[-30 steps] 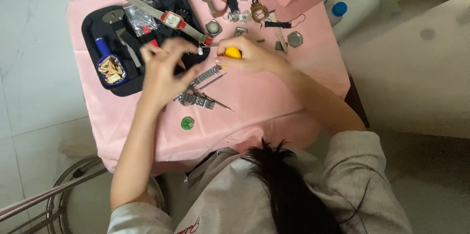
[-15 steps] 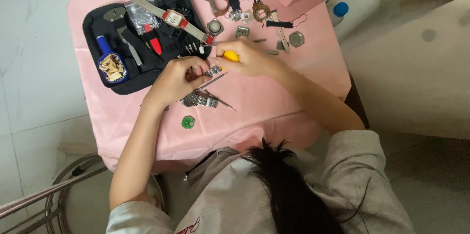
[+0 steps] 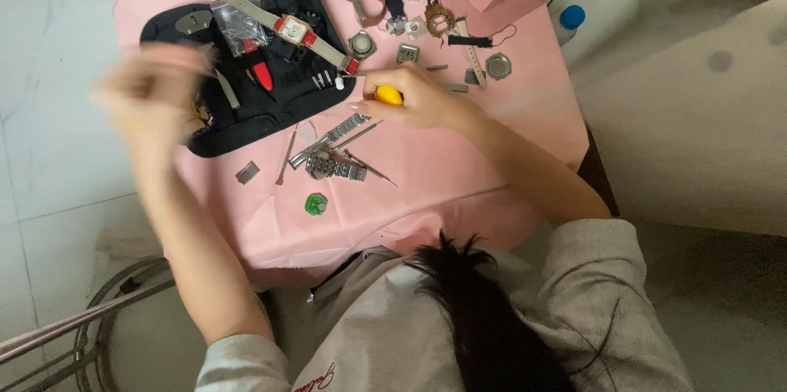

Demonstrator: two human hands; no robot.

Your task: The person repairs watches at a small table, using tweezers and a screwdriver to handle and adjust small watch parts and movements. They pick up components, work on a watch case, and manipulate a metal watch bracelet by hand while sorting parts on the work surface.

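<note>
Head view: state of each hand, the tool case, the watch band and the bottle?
left hand: raised over the case's left end, motion-blurred, grip unclear
right hand: closed on yellow-handled tool
black tool case: open, flat
metal watch band: loose on pink cloth
blue-capped bottle: capped

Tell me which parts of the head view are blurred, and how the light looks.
In the head view, the left hand is smeared by motion blur; the right hand, holding a yellow-handled tool, is sharp; light is soft and even, with faint shadows on the pink cloth.
</note>
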